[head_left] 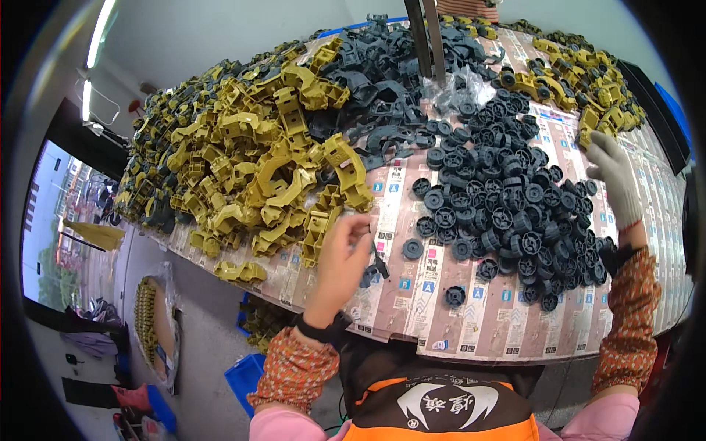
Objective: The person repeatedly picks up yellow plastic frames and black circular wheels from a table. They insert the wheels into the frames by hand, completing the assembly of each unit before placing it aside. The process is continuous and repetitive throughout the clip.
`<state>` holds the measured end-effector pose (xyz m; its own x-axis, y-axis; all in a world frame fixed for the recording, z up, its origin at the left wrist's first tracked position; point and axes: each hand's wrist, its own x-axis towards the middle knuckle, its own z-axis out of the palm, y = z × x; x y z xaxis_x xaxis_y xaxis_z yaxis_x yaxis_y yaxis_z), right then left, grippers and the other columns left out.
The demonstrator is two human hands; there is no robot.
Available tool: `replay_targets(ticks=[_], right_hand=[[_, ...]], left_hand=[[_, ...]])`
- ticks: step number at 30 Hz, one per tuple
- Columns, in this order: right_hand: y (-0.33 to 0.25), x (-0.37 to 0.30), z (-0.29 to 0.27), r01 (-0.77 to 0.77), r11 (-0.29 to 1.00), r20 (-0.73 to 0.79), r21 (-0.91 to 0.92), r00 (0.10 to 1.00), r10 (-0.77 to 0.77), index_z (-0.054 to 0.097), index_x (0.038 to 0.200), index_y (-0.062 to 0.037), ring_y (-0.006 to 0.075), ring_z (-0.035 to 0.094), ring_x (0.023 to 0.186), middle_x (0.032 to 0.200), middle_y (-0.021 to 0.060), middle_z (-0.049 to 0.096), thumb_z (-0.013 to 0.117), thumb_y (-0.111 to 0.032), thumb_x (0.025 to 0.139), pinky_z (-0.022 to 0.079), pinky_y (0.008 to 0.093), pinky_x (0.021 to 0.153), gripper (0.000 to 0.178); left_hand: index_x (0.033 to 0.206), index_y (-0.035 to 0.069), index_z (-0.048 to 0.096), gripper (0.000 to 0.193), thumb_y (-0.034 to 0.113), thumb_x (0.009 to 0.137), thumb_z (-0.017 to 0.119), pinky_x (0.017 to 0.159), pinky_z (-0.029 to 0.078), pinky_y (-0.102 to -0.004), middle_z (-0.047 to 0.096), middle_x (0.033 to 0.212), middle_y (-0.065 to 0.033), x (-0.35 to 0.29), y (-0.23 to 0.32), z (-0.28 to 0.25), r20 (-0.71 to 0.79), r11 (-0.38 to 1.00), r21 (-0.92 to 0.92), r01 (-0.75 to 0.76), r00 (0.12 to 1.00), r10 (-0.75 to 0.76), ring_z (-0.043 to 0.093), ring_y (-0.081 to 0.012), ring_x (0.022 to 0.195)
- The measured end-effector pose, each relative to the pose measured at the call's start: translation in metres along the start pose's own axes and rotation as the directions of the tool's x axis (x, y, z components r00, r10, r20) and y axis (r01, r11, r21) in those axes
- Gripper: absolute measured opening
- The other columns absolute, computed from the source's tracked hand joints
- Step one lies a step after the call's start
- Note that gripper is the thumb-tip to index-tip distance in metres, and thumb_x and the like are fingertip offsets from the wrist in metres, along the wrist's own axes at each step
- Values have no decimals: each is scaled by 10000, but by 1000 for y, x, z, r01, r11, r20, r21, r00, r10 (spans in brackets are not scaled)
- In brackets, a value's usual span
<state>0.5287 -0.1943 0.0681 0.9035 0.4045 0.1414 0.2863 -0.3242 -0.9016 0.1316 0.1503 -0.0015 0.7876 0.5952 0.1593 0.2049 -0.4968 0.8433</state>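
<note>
My left hand [342,257], bare, is closed at the near edge of a heap of yellow plastic vehicle bodies [243,162]. A dark grey plastic part [378,266] shows at its fingers, partly hidden behind them. My right hand [615,175] wears a pale knitted glove and reaches to the far right, thumb and fingers apart. Just beyond its fingertips lies a yellow toy vehicle [586,137], at the edge of a group of similar ones. Between my hands spreads a big pile of dark grey toy wheels [507,198], several lying loose on the near side.
Dark grey chassis parts [379,81] are heaped at the back middle, beside a crumpled clear plastic bag [463,92] and an upright metal post [434,44]. More vehicles with wheels [154,147] lie far left. A blue crate [245,382] stands below the table [456,334].
</note>
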Motion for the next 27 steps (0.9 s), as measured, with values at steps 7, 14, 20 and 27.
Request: replay_targets(ticks=[7, 14, 20, 27], right_hand=[[-57, -150, 36, 300, 939, 215, -166, 941, -262, 656, 1261, 16, 160, 651, 1031, 1266, 130, 683, 624, 49, 894, 529, 300, 893, 369], [-54, -209, 34, 278, 942, 328, -188, 922, -206, 685, 1146, 38, 276, 710, 979, 1205, 180, 703, 640, 99, 837, 561, 352, 846, 318], [-58, -241, 59, 290, 950, 422, -115, 880, -218, 696, 1122, 13, 327, 719, 1002, 1130, 191, 716, 689, 59, 848, 570, 386, 868, 278], [-115, -248, 149, 450, 869, 624, -207, 745, -238, 569, 1411, -68, 389, 716, 971, 1108, 203, 702, 765, -276, 907, 573, 461, 816, 580]], left_hand=[[1266, 60, 612, 388, 216, 942, 755, 822, 542, -386, 684, 1000, -86, 20, 15, -3, -147, 848, 529, 31, 988, 55, 668, -239, 905], [1452, 94, 481, 641, 288, 921, 784, 914, 515, -485, 644, 1143, -164, -15, -3, 17, -85, 910, 364, 201, 980, -182, 645, -378, 1059], [1503, 161, 449, 701, 81, 874, 747, 826, 535, -471, 676, 1002, -121, -12, 17, 29, 112, 914, 379, 144, 974, -199, 678, -352, 957], [1477, 171, 465, 698, -38, 850, 686, 753, 530, -335, 530, 1006, -71, -30, -2, 46, 196, 990, 111, 88, 975, -109, 600, -192, 795]])
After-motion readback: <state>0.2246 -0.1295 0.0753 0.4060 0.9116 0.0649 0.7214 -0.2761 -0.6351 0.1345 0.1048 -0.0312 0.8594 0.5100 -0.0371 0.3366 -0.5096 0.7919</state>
